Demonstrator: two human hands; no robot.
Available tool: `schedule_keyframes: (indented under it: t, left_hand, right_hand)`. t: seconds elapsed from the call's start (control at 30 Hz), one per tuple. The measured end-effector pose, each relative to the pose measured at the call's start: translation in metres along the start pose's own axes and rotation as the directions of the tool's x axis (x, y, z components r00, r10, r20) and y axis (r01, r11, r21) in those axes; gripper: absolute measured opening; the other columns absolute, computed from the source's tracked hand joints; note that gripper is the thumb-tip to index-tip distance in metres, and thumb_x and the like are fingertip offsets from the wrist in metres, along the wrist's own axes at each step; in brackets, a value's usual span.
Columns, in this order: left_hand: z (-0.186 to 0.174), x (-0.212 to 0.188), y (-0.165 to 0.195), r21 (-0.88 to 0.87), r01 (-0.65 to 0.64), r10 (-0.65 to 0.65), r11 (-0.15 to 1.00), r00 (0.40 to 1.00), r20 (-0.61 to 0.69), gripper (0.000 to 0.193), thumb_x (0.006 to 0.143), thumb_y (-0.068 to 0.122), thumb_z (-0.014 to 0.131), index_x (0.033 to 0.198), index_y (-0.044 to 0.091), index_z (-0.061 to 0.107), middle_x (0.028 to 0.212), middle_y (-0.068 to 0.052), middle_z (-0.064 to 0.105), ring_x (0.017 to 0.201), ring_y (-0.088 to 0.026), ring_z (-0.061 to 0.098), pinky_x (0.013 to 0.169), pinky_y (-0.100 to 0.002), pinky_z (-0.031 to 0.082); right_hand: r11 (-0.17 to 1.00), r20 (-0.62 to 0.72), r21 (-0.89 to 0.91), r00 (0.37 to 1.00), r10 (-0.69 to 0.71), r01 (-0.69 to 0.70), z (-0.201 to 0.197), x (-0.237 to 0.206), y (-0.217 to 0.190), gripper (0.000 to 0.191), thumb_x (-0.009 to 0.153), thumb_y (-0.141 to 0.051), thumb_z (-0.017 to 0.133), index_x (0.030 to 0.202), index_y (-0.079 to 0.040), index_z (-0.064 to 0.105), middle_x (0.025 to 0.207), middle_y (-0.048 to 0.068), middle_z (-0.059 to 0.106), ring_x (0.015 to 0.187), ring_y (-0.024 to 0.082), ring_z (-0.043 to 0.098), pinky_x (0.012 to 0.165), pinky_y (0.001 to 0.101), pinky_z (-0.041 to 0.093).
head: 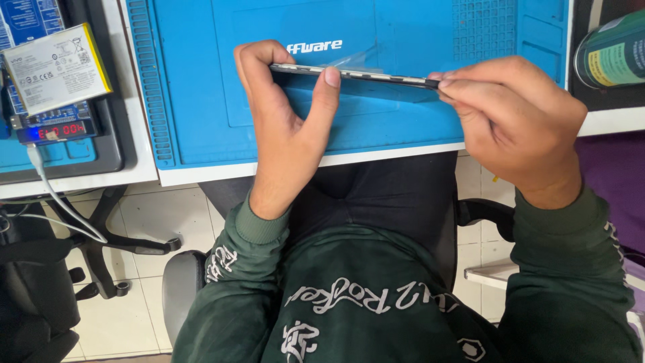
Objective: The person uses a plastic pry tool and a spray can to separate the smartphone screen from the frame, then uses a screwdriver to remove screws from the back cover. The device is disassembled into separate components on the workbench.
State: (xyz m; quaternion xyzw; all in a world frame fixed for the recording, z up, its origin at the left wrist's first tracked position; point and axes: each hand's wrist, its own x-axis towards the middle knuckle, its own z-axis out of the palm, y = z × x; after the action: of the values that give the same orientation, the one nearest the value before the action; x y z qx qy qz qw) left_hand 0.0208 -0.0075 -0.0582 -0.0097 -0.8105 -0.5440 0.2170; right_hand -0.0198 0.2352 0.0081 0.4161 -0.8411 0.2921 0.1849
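Observation:
A thin flat phone is held edge-on above a blue work mat, so only its narrow metallic side shows. My left hand grips its left end, thumb on the near edge and fingers curled over the far edge. My right hand pinches the right end of the phone with bunched fingertips. Whether something small sits between those fingertips is hidden. Both sleeves are dark green.
A white phone battery lies on a small device with a red digit display at the left, a white cable hanging from it. A green and yellow can stands at the right. Chair bases stand on the tiled floor below.

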Motion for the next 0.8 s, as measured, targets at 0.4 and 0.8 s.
schedule_keyframes:
  t: [0.4,0.8]
  left_hand:
    - [0.0000,0.0011,-0.0013,0.004,-0.008,0.008,1.000,1.000,-0.001,0.038,0.110,0.018,0.075,0.121,0.002,0.042,0.116,-0.008,0.038,0.104,-0.019,0.042,0.098,-0.028,0.039]
    - [0.0010,0.0020,-0.0013,0.014,-0.008,0.008,1.000,1.000,-0.008,0.039,0.110,0.020,0.075,0.120,0.002,0.042,0.115,-0.009,0.038,0.108,-0.020,0.042,0.096,-0.029,0.039]
  right_hand:
    - [0.998,0.007,-0.066,1.000,0.006,-0.006,-0.0008,0.0019,-0.0037,0.010,0.101,0.011,0.076,0.107,0.004,0.072,0.107,0.015,0.071,0.092,0.023,0.073,0.078,0.0273,0.060]
    - [0.995,-0.010,-0.099,1.000,-0.018,0.017,0.0031,0.0072,-0.0089,0.009,0.100,0.009,0.076,0.103,0.003,0.070,0.106,0.014,0.072,0.093,0.024,0.074,0.076,0.0277,0.058]
